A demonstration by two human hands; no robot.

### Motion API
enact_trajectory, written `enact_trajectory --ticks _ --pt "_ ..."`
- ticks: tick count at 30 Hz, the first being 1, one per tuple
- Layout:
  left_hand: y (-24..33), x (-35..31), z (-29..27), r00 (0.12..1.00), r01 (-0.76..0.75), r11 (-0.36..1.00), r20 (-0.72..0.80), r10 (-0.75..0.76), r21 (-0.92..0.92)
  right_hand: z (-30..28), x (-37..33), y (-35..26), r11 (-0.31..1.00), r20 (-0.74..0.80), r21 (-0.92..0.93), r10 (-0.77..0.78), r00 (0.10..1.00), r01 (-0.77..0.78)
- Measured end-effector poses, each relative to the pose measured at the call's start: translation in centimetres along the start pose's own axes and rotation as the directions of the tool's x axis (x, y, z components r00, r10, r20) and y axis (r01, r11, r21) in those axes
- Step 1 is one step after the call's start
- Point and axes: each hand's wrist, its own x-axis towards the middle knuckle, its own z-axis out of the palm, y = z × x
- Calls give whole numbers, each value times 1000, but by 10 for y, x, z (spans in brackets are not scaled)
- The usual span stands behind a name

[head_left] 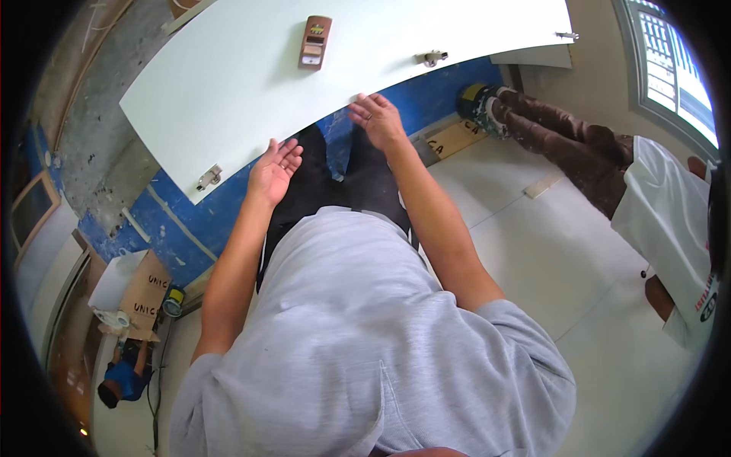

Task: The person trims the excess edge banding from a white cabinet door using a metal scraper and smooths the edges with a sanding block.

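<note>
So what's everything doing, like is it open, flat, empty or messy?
White panel: laid flat.
Brown hand plane: lying on the panel, nobody holding it.
Metal hinges: along the panel's edge; too small to tell if folded.
Left hand: open, empty.
Right hand: empty, fingers slightly bent, near the panel's edge.
Blue floor covering: messy, pale marks.
Cardboard box: can't tell if open.

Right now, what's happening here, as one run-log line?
left hand: open, beside white panel | right hand: open, at panel's near edge | brown tool: lying on panel
</note>
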Motion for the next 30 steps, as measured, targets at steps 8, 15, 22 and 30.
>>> enact_trajectory --ticks 8,15,22,30 --pt "-33 30 15 929 -334 939 -199 313 -83 -36 8 -65 995 67 -76 73 995 -67" --pt "-36 27 25 857 -438 899 -293 423 19 -76 33 -115 993 164 -105 62 985 -45" --pt "-39 3 105 652 -289 419 -143 744 861 -101 42 -147 985 188 -169 52 981 -19" --pt "19 45 204 316 -48 -596 578 752 802 -123 46 -170 981 128 -193 16 992 10"
